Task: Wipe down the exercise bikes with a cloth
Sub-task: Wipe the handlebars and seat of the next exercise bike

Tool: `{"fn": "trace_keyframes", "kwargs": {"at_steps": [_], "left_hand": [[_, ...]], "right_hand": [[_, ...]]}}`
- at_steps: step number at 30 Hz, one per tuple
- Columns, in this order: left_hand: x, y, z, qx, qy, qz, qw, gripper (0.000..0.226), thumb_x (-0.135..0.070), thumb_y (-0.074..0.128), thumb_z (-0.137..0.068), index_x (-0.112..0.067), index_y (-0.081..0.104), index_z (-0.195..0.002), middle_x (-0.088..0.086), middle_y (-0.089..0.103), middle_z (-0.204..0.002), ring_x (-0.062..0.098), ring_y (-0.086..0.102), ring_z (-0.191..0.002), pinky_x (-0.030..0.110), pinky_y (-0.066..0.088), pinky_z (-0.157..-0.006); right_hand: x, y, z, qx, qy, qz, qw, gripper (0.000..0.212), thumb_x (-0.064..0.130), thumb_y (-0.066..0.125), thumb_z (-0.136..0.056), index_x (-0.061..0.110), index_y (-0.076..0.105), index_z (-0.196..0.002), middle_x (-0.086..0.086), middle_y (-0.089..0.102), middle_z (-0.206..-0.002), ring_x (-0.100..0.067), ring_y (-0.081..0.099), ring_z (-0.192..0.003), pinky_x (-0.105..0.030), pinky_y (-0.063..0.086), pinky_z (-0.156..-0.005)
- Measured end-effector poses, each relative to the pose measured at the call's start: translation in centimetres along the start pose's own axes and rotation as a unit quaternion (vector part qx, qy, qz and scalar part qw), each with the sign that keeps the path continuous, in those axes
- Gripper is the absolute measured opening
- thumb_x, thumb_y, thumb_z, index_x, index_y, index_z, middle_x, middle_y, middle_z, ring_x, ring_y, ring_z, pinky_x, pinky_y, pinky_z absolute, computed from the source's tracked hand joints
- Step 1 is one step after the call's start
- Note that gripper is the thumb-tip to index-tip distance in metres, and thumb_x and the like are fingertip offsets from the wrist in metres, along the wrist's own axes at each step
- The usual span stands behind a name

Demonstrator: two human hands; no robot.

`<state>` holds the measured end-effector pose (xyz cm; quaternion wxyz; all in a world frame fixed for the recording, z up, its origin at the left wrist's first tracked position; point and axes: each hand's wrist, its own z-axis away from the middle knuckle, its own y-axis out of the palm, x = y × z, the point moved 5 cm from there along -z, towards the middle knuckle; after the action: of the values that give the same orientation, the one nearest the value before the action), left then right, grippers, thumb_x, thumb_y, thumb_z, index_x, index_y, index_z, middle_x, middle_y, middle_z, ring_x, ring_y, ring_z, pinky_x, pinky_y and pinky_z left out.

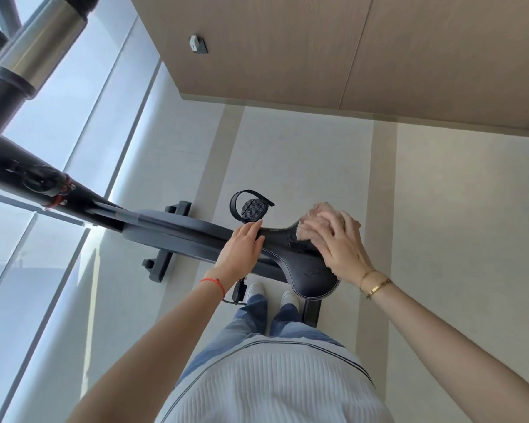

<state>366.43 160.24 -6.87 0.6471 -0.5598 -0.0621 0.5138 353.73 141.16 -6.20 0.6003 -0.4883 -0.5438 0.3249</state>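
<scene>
Floor (318, 166): pale, bearing the machine and the person's white shoes (255, 290). Exercise bike (177, 230): dark frame lying left to right across the view, with a chrome-sleeved post (40, 41) rising at upper left; stabiliser foot (162, 264) near the person, strapped pedal (252, 207) on the far side. Saddle (306, 267): black with pale stitching, nose pointing left, broad rear at right just above the shoes; evidently the part now being wiped. Right hand (341, 245): fingers spread and flat, pressing the cloth onto the saddle's far rear edge, a hold that judges well for broad strokes; gold bracelets (376, 283) at the wrist. Left hand (242, 248): laid over the saddle nose, fingers extended and resting rather than clenched, probably steadying the seat against the wiping push; red cord (213, 282) at the wrist. Cloth (313, 221): pinkish-beige, bunched beneath the right fingers, touching the saddle, its fringe showing beyond them
</scene>
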Motion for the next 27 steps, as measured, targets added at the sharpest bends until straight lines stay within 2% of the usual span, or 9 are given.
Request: {"fn": "trace_keyframes", "kwargs": {"at_steps": [4, 7, 11, 15, 19, 21, 23, 27], "left_hand": [[0.3, 0.4, -0.1, 0.001, 0.001, 0.001, 1.0, 0.05, -0.029, 0.032, -0.104, -0.013, 0.028, -0.15, 0.006, 0.037, -0.15, 0.028, 0.033, -0.138, 0.036, 0.028, -0.115], [0.6, 0.6, -0.2, 0.004, -0.002, 0.019, 1.0, 0.05, -0.025, 0.031, -0.103, -0.012, 0.027, -0.151, 0.007, 0.037, -0.151, 0.028, 0.032, -0.139, 0.035, 0.025, -0.117], [0.4, 0.6, -0.2, 0.002, -0.013, 0.02, 1.0, 0.05, -0.02, 0.031, -0.103, -0.011, 0.025, -0.151, 0.008, 0.035, -0.152, 0.029, 0.03, -0.139, 0.035, 0.023, -0.117], [0.2, 0.7, -0.2, 0.001, -0.026, 0.023, 0.999, 0.05, -0.021, 0.03, -0.103, -0.013, 0.023, -0.152, 0.007, 0.033, -0.153, 0.029, 0.028, -0.14, 0.036, 0.023, -0.117], [0.2, 0.8, -0.2, -0.006, -0.037, 0.036, 0.999, 0.05, -0.02, 0.03, -0.103, -0.012, 0.024, -0.152, 0.008, 0.033, -0.153, 0.03, 0.027, -0.141, 0.037, 0.023, -0.118], [0.2, 0.8, -0.2, -0.012, -0.04, 0.041, 0.998, 0.05, -0.02, 0.03, -0.103, -0.011, 0.024, -0.151, 0.009, 0.033, -0.153, 0.03, 0.027, -0.141, 0.037, 0.022, -0.118], [0.0, 0.8, -0.1, -0.018, -0.044, 0.045, 0.998, 0.05, -0.019, 0.03, -0.103, -0.01, 0.023, -0.152, 0.009, 0.032, -0.154, 0.029, 0.026, -0.142, 0.036, 0.021, -0.119], [-0.3, 0.8, 0.0, -0.027, -0.056, 0.052, 0.997, 0.05, -0.018, 0.03, -0.103, -0.011, 0.022, -0.152, 0.007, 0.03, -0.155, 0.025, 0.023, -0.144, 0.031, 0.018, -0.118]], "right_hand": [[3.2, 1.3, -1.3, 0.066, -0.136, 0.047, 0.987, 0.042, 0.046, 0.032, -0.102, 0.029, 0.05, -0.136, -0.003, 0.049, -0.134, -0.032, 0.039, -0.126, -0.045, 0.028, -0.108], [6.0, 2.9, -3.4, 0.083, -0.148, 0.059, 0.984, 0.044, 0.044, 0.035, -0.102, 0.026, 0.046, -0.141, -0.004, 0.052, -0.134, -0.032, 0.046, -0.121, -0.047, 0.036, -0.105], [4.2, 1.8, -2.4, 0.085, -0.154, 0.081, 0.981, 0.049, 0.041, 0.038, -0.102, 0.029, 0.034, -0.149, 0.0, 0.047, -0.141, -0.03, 0.043, -0.123, -0.045, 0.037, -0.103], [-0.1, -0.2, 0.5, 0.085, -0.12, 0.074, 0.986, 0.047, 0.043, 0.037, -0.102, 0.033, 0.034, -0.148, 0.001, 0.041, -0.146, -0.031, 0.039, -0.128, -0.047, 0.037, -0.102], [-0.3, -0.2, -1.8, 0.093, -0.094, 0.057, 0.99, 0.042, 0.044, 0.034, -0.1, 0.036, 0.045, -0.14, 0.0, 0.046, -0.137, -0.028, 0.043, -0.114, -0.043, 0.038, -0.096], [1.2, 0.6, -4.7, 0.112, -0.073, 0.067, 0.989, 0.044, 0.047, 0.028, -0.099, 0.029, 0.058, -0.125, -0.001, 0.056, -0.125, -0.03, 0.048, -0.104, -0.043, 0.038, -0.089], [3.2, 2.0, -7.6, 0.17, -0.069, 0.082, 0.98, 0.052, 0.048, 0.023, -0.099, 0.023, 0.066, -0.111, -0.003, 0.063, -0.116, -0.031, 0.05, -0.104, -0.043, 0.037, -0.089], [6.2, 3.7, -10.9, 0.312, -0.012, 0.052, 0.949, 0.056, 0.05, 0.023, -0.103, 0.019, 0.065, -0.122, -0.014, 0.062, -0.127, -0.033, 0.052, -0.121, -0.04, 0.036, -0.101]]}}
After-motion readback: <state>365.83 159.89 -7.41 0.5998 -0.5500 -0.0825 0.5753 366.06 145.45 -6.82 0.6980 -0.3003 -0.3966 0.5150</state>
